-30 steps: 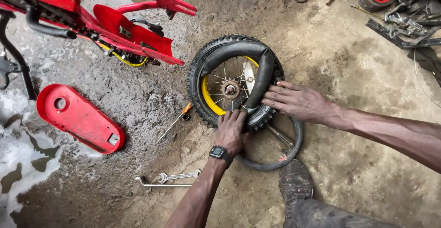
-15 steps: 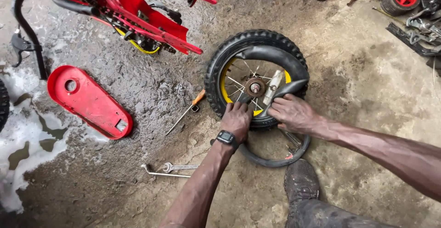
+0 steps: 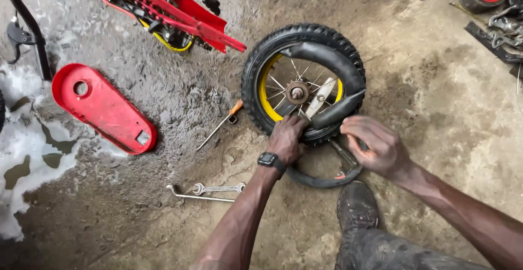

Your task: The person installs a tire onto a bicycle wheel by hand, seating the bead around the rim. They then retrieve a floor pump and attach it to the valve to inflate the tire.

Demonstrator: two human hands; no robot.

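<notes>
A small bicycle wheel [image 3: 261, 68] with a knobby black tyre and yellow rim lies flat on the dirt floor. A black inner tube [image 3: 332, 63] is draped across its right side and loops out below [image 3: 318, 182]. My left hand [image 3: 287, 135], with a black watch on the wrist, presses on the tyre's near edge. My right hand [image 3: 376, 146] is just right of it, fingers curled around the tube and a metal lever [image 3: 343, 151] at the tyre's lower right. A flat metal tool [image 3: 320, 97] rests on the spokes.
A red bicycle frame [image 3: 180, 8] lies at the top left, a red chain guard [image 3: 103, 108] to the left. A screwdriver [image 3: 220, 124] and spanners [image 3: 210, 190] lie on the ground. Puddles [image 3: 22, 155] at the left. My shoe [image 3: 357, 204] is below the wheel.
My right hand has slid from the top of the tyre down to its lower right edge. My left hand stays on the near edge. The view has shifted.
</notes>
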